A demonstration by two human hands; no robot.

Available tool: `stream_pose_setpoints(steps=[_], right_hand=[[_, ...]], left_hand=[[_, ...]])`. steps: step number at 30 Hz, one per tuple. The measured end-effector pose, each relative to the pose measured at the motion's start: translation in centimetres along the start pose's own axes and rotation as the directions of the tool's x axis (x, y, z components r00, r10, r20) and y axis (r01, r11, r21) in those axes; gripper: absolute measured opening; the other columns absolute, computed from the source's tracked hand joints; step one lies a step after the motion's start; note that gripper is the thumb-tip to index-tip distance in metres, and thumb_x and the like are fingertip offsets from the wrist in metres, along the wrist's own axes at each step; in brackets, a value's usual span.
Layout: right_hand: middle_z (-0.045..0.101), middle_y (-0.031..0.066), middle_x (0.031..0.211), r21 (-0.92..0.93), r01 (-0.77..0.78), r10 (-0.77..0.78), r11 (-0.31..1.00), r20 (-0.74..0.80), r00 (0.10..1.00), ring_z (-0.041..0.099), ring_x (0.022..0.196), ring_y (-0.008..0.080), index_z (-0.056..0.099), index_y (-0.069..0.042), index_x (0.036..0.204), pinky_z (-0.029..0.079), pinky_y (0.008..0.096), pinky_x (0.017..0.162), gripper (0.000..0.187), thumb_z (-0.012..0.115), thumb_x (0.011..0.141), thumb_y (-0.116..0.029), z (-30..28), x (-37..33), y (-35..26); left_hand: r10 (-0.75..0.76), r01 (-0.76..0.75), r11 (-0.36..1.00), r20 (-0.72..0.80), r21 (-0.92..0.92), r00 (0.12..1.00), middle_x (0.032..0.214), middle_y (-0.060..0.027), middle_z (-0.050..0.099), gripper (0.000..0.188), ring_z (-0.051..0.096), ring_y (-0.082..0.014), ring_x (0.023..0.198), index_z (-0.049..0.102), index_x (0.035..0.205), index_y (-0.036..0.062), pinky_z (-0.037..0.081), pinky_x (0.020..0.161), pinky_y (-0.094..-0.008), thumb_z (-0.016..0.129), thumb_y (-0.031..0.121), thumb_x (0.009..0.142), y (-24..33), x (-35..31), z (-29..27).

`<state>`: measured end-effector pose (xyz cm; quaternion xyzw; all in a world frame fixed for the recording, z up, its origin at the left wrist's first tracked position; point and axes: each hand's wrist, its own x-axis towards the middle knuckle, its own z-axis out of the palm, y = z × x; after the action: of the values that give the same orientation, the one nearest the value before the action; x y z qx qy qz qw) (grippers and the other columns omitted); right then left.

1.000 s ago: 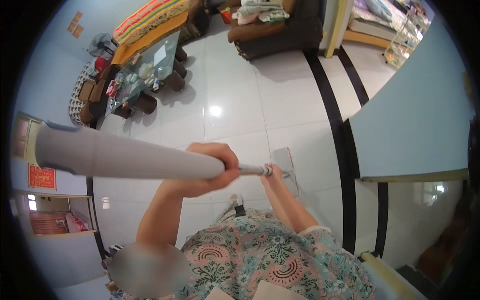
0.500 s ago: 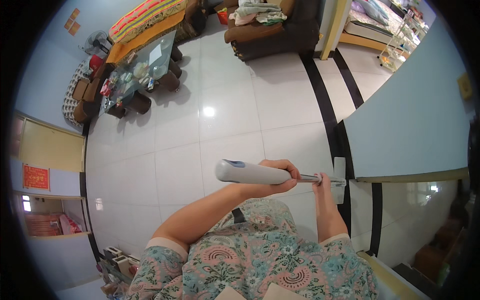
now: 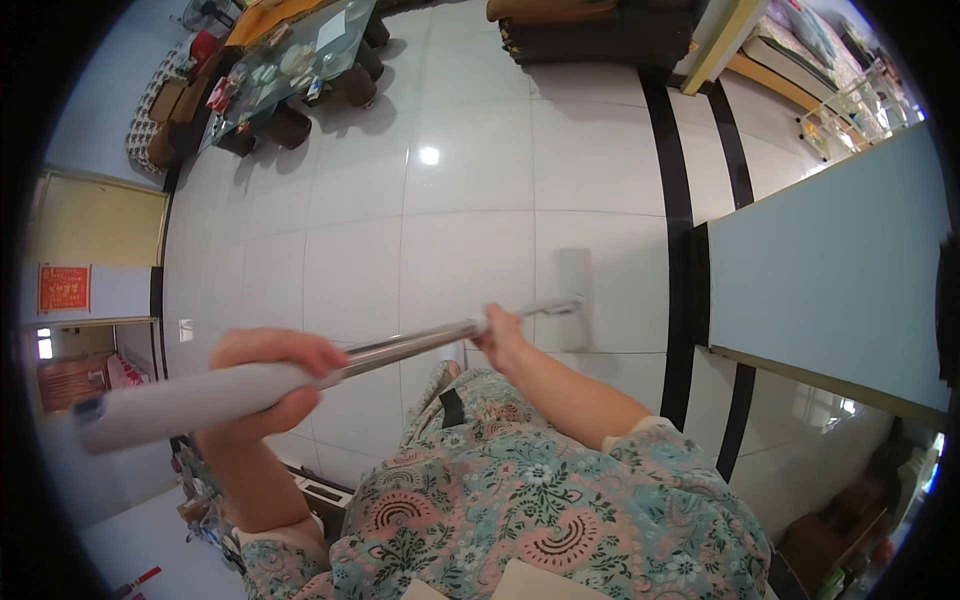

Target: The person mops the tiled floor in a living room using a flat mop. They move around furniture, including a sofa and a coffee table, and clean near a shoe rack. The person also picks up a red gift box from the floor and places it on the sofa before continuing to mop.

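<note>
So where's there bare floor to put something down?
The white floor looks bare between the glass table and black strip, this side of the dark armchair. The table is crowded with small things; the mop, left hand and right hand crowd the nearer space.

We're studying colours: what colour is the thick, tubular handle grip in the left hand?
The thick, tubular grip is pale grey, seen best in the head view.

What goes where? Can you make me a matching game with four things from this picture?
Things:
1. left hand
2. mop head
3. right hand
4. red poster

Places:
A. down by the white floor tiles
B. on the thick pale grip
C. on the wall
D. on the shiny pole

Right pairs: 1-B, 2-A, 3-D, 4-C
</note>
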<state>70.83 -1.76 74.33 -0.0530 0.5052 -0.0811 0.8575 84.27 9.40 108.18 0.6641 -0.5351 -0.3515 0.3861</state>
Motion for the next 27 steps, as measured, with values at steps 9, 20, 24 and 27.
stream_pose_setpoints(steps=[9, 20, 24, 27], right_hand=[[0.05, 0.0064, 0.072, 0.156, -0.006, 0.0, 0.988, 0.04, 0.999, 0.05, 0.06, 0.0178, 0.047, -0.003, 0.078, 0.043, 0.0309, 0.047, 0.011, 0.057, 0.075, -0.004, 6.4, 0.2, 1.3], [0.05, 0.0103, 0.077, -0.031, 0.435, -0.432, 0.9, -0.2, 0.88, 0.058, 0.064, 0.019, 0.042, -0.001, 0.102, 0.049, 0.0296, 0.044, 0.027, 0.054, 0.079, -0.008, -6.5, 8.2, -17.2], [0.045, 0.016, 0.096, -0.229, 0.338, -0.399, 0.913, -0.314, 0.862, 0.058, 0.069, 0.0245, 0.029, -0.003, 0.115, 0.054, 0.0335, 0.052, 0.04, 0.049, 0.082, -0.012, -7.4, 9.1, -20.1], [0.042, 0.0164, 0.102, -0.416, 0.181, -0.304, 0.891, -0.249, 0.92, 0.056, 0.069, 0.0238, 0.019, -0.006, 0.121, 0.054, 0.0341, 0.056, 0.047, 0.047, 0.084, -0.015, -3.6, 12.3, -18.4]], left_hand=[[0.203, -0.139, 0.913, -0.133, 0.382, 0.97, 0.071, -0.0117, 0.064, 0.02, 0.057, -0.0163, 0.053, 0.056, 0.067, 0.0055, 0.039, 0.051, -0.0229, 0.06, 0.023, 0.059, 3.5, -1.5, 0.1], [0.204, -0.201, 0.973, 0.02, -0.113, 0.979, 0.098, -0.0105, 0.063, 0.025, 0.062, -0.0154, 0.082, 0.059, 0.095, 0.0028, 0.05, 0.072, -0.0262, 0.063, 0.0, 0.071, -10.3, 9.9, 7.8], [0.121, -0.116, 0.971, 0.013, -0.209, 0.993, 0.093, -0.0092, 0.063, 0.024, 0.062, -0.016, 0.079, 0.058, 0.097, 0.0041, 0.049, 0.07, -0.0273, 0.062, 0.008, 0.074, -13.6, 12.4, 10.5], [0.009, -0.002, 0.975, 0.029, -0.223, 1.0, 0.101, -0.0075, 0.062, 0.019, 0.057, -0.0103, 0.082, 0.059, 0.095, 0.0042, 0.047, 0.07, -0.0241, 0.061, 0.007, 0.077, -15.6, 11.9, 5.1]])
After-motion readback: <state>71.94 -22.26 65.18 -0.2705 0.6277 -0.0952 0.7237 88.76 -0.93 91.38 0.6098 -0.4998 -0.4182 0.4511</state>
